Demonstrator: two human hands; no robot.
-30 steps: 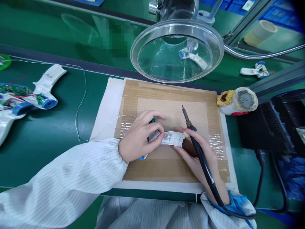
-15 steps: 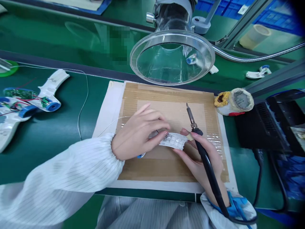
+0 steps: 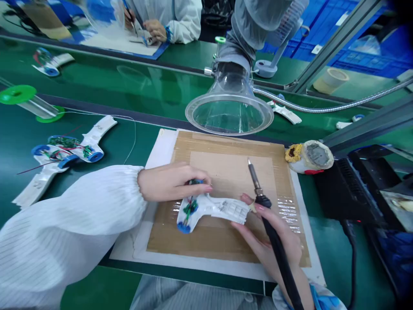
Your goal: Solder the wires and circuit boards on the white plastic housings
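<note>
A white plastic shell (image 3: 222,207) with a green circuit board and blue end lies on the brown cardboard mat (image 3: 226,245). My left hand (image 3: 171,181) rests at the shell's left end, fingers closed round a small dark and blue part there. My right hand (image 3: 271,241) grips a black soldering iron (image 3: 258,189), tip pointing up and away, while its fingertips touch the shell's right end.
A clear fume funnel (image 3: 229,111) on a hose hangs over the mat's far edge. Similar white and blue shells (image 3: 64,153) lie at the left beside green solder spools (image 3: 17,94). A tip cleaner (image 3: 309,157) and a black station (image 3: 361,185) are at the right. Another person (image 3: 167,19) works opposite.
My left hand has slid left off the shell, which now lies uncovered with its circuit board showing. The view has tilted up, bringing the far bench and another person into sight.
</note>
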